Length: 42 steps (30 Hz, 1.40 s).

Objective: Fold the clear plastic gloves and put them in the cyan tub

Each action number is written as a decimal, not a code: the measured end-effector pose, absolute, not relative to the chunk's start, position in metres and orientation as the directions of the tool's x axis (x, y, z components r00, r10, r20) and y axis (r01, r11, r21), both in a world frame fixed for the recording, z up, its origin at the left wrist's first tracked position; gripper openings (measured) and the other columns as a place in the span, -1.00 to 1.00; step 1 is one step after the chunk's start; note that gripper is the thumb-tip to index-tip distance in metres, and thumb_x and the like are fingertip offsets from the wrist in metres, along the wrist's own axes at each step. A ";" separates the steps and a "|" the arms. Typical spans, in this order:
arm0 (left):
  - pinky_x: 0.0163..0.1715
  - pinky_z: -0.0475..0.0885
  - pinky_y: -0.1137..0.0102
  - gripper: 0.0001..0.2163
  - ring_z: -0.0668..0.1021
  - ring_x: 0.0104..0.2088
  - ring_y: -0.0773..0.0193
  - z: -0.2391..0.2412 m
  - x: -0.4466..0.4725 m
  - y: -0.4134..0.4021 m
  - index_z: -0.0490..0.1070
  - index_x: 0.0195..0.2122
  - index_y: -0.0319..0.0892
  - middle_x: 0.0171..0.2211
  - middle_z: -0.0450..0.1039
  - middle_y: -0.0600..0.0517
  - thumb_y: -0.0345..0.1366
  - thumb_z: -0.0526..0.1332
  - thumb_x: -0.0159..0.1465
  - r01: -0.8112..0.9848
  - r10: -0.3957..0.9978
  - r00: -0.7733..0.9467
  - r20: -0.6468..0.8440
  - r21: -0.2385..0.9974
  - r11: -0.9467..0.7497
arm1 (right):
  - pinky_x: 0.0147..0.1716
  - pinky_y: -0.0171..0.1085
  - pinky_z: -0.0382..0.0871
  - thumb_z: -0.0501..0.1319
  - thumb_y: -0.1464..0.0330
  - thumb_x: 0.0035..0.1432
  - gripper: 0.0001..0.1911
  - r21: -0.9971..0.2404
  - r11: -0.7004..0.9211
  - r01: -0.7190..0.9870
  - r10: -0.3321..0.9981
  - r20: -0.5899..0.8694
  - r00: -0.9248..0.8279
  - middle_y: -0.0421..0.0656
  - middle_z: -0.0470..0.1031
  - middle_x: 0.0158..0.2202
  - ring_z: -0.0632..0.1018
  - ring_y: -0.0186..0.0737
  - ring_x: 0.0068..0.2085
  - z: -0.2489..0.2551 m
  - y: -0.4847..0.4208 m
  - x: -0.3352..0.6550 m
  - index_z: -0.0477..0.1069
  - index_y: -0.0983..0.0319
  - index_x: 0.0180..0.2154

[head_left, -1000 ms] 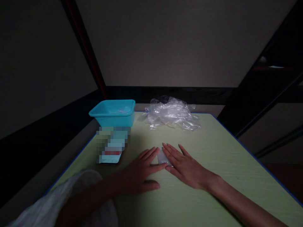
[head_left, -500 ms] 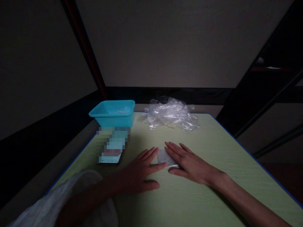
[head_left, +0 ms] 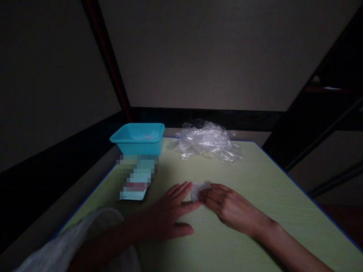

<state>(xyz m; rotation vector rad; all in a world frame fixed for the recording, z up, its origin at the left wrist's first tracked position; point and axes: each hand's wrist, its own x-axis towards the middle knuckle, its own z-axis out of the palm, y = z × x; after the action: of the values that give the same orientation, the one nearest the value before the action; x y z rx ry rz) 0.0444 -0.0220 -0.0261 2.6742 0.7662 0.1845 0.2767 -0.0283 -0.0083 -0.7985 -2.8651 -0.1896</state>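
Observation:
A small flat piece of clear plastic, folded like a bag, lies on the table between my two hands. My left hand rests open and flat, its fingers spread, with the index and other fingertips at the plastic's left and lower edges. From the right, my right hand has its fingers bent and pressed together over the plastic's right part. Its thumb is hidden beneath the hand, and so is that end of the plastic.
A blue basin stands at the table's back left. In front of it lies a phone, its screen blurred out. A heap of crumpled clear plastic bags sits at the back edge. The pale green table has a blue rim; a wall panel rises behind.
My right hand's fingers, stretched flat over the plastic before, are now curled in on it. My left hand stays in nearly the same place. The view has shifted slightly.

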 end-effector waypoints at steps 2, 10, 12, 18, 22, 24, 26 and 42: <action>0.16 -0.01 -0.05 -0.36 -0.09 0.28 -0.16 -0.026 0.045 -0.022 -0.02 0.26 -0.02 0.32 -0.30 -0.19 -0.06 0.19 0.19 0.493 0.538 0.843 0.020 0.373 -0.786 | -0.01 -0.11 0.35 0.08 0.55 0.15 -0.78 0.066 0.839 0.540 0.516 0.219 -0.828 -0.01 0.54 -0.18 0.53 -0.14 -0.15 -0.009 -0.028 0.276 0.44 0.33 -0.19; 0.19 -0.03 0.00 -0.27 -0.07 0.29 -0.09 -0.030 0.043 -0.023 -0.14 0.29 -0.12 0.31 -0.21 -0.23 -0.05 0.19 0.19 0.490 0.559 0.827 0.066 0.404 -0.772 | -0.21 -0.15 0.47 0.04 0.56 0.16 -0.76 0.123 0.766 0.632 0.568 0.331 -0.753 0.06 0.56 -0.26 0.58 -0.10 -0.24 -0.017 -0.023 0.269 0.44 0.37 -0.21; 0.20 -0.03 0.03 -0.26 -0.05 0.29 -0.06 -0.032 0.043 -0.023 -0.13 0.28 -0.16 0.30 -0.16 -0.24 -0.05 0.20 0.18 0.486 0.569 0.817 0.094 0.419 -0.767 | -0.22 -0.16 0.48 0.02 0.56 0.17 -0.75 0.145 0.754 0.640 0.573 0.330 -0.750 0.06 0.57 -0.25 0.58 -0.12 -0.24 -0.021 -0.023 0.267 0.43 0.35 -0.19; 0.21 -0.10 -0.02 -0.26 -0.04 0.28 -0.04 -0.032 0.045 -0.028 -0.10 0.24 -0.20 0.29 -0.14 -0.26 -0.20 0.27 0.11 0.485 0.643 0.747 0.165 0.526 -0.698 | -0.20 -0.14 0.47 0.04 0.62 0.12 -0.70 0.136 0.757 0.639 0.582 0.306 -0.754 0.09 0.55 -0.18 0.58 -0.07 -0.19 -0.016 -0.025 0.268 0.43 0.37 -0.15; 0.18 0.04 0.06 -0.31 0.11 0.24 0.00 -0.031 0.051 -0.025 -0.05 0.21 -0.17 0.26 -0.03 -0.22 -0.25 0.25 0.09 0.337 0.799 0.553 0.234 0.815 -0.472 | -0.23 -0.20 0.44 -0.02 0.49 0.20 -0.69 -0.395 0.662 0.637 0.750 0.344 -0.565 -0.05 0.56 -0.19 0.57 -0.16 -0.22 -0.003 -0.032 0.270 0.44 0.26 -0.13; 0.10 0.19 0.10 -0.34 0.27 0.15 0.00 -0.032 0.056 -0.021 0.05 0.15 -0.16 0.19 0.11 -0.21 -0.15 0.28 0.06 0.145 0.843 0.503 0.192 0.942 -0.302 | -0.44 -0.30 0.39 -0.01 0.34 0.23 -0.70 -0.735 0.457 0.501 0.874 0.266 -0.407 -0.14 0.57 -0.37 0.54 -0.25 -0.41 0.001 -0.035 0.268 0.48 0.25 -0.23; -0.03 0.31 0.15 -0.36 0.42 0.00 0.03 -0.033 0.061 -0.018 0.17 0.06 -0.18 0.04 0.31 -0.19 -0.03 0.30 0.00 -0.039 0.866 0.493 0.088 0.996 -0.078 | -0.57 -0.37 0.26 0.08 0.18 0.17 -0.66 -0.938 0.211 0.276 0.948 0.127 -0.293 -0.21 0.48 -0.56 0.43 -0.33 -0.56 0.002 -0.037 0.264 0.49 0.27 -0.37; -0.51 0.30 0.45 -0.77 0.42 -0.54 0.36 -0.014 0.075 -0.031 0.33 -0.50 -0.26 -0.57 0.38 0.06 -0.20 0.29 -0.03 -0.106 0.933 0.331 -0.138 0.977 0.182 | -0.37 -0.29 0.31 0.34 0.22 -0.11 -0.72 -0.946 -0.220 -0.239 0.921 -0.120 -0.371 -0.17 0.54 -0.51 0.48 -0.31 -0.50 -0.006 -0.040 0.243 0.53 0.27 -0.36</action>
<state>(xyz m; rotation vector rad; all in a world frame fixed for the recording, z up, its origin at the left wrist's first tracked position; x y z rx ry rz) 0.0752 -0.0309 -0.0137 1.1310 0.9458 0.9143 0.2434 -0.0404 -0.0059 -0.9261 -1.1550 1.7228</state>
